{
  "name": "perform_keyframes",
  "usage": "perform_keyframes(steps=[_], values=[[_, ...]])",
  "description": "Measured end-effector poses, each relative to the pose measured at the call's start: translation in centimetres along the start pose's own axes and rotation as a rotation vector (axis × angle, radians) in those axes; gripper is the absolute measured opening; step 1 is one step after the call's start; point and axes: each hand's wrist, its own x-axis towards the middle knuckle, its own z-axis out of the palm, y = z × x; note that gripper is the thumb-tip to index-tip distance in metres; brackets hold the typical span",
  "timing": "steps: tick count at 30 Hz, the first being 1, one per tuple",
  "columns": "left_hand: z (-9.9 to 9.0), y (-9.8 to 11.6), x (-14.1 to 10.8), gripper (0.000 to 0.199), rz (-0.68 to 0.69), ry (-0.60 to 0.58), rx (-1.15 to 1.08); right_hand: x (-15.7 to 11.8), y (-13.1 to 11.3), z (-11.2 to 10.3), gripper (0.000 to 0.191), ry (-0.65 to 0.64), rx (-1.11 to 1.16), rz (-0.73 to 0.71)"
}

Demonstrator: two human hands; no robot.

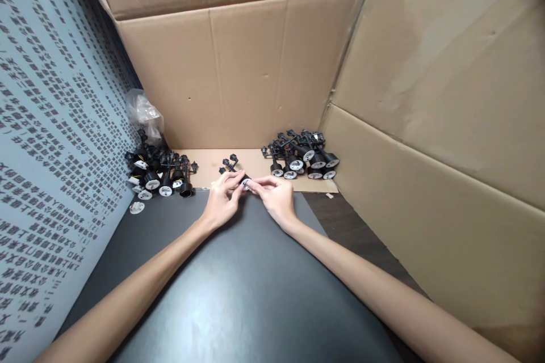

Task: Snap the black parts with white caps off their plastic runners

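Near the back of the dark mat, both hands meet around one small black lamp-post model (230,164). Its branched lantern heads point away to the upper left, and its round base with a white disc (246,183) faces me. My left hand (223,197) is closed around the base's left side, thumb and fingers pinching it. From the right, my right hand (273,195) has its fingertips pressed on the white disc and the base's edge. The fingers hide part of the base.
Black lamp-post models (166,173) are piled at the left with a loose white disc (137,207) and a plastic bag (145,113). More models (306,156) with white bases lie at the right. Cardboard walls (255,74) stand behind and right, a printed sheet (55,142) left.
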Motion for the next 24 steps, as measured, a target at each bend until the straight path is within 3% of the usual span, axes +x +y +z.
perform_keyframes(steps=[7, 24], values=[[0.08, -0.03, -0.15, 0.036, -0.004, -0.015, 0.008, 0.47, -0.04, -0.05, 0.049, -0.025, 0.111, 0.126], [0.19, 0.54, -0.24, 0.035, 0.096, 0.035, 0.178, -0.13, -0.14, 0.2, 0.047, -0.02, 0.118, 0.044]])
